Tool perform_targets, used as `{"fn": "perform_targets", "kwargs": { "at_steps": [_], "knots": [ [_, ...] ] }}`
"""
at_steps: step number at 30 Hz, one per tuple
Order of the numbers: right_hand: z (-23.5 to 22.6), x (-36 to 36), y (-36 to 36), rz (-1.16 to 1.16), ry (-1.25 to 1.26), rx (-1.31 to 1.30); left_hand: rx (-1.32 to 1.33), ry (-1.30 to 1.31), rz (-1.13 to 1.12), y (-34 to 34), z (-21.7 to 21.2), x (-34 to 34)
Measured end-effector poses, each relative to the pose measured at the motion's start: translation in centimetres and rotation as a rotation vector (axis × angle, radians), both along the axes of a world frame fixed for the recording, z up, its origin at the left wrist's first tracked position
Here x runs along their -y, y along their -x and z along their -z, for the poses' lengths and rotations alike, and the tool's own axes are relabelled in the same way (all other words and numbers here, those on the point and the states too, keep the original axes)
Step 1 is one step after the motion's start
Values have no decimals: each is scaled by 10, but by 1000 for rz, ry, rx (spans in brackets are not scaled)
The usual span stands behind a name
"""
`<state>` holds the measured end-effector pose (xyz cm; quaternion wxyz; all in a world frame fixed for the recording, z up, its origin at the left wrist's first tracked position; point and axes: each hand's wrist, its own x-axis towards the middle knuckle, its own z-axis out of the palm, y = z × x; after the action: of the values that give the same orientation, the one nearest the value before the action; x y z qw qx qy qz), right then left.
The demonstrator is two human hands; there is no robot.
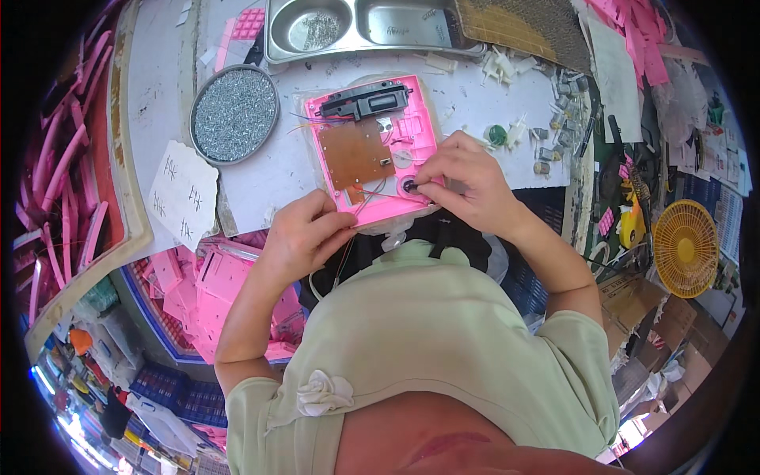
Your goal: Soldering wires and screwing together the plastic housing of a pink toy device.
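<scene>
A pink plastic housing [434,136] lies open in front of me at the near edge of the table. Inside it sit a brown circuit board [348,154], a black speaker bar [364,100] and several thin wires. My left hand [305,231] is closed at the housing's near left corner, thumb and fingers pinching thin wires [362,204] whose ends hang below. My right hand [467,186] is closed at the near right corner, fingertips on a small black round part [409,186]. The fingers partly cover that part.
A round tray of small metal screws [235,113] stands left, beside a marked torn paper [184,194]. A steel compartment tray [376,49] is at the back. Small metal cylinders [541,168] and white plastic bits [502,65] lie right. Pink parts [229,277] fill a crate below left.
</scene>
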<state>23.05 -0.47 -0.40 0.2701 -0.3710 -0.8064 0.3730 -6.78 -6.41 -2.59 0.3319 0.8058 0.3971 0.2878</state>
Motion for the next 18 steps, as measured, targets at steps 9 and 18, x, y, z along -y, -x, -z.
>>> {"fn": "perform_targets", "kwargs": {
  "at_steps": [9,18],
  "knots": [
    [-1,-5,8,-88,-289,149,-6,-23,-35,-2,1,3],
    [31,-7,-3,-73,-219,-91,-41,-100,41,4,3,-1]
  ]
}}
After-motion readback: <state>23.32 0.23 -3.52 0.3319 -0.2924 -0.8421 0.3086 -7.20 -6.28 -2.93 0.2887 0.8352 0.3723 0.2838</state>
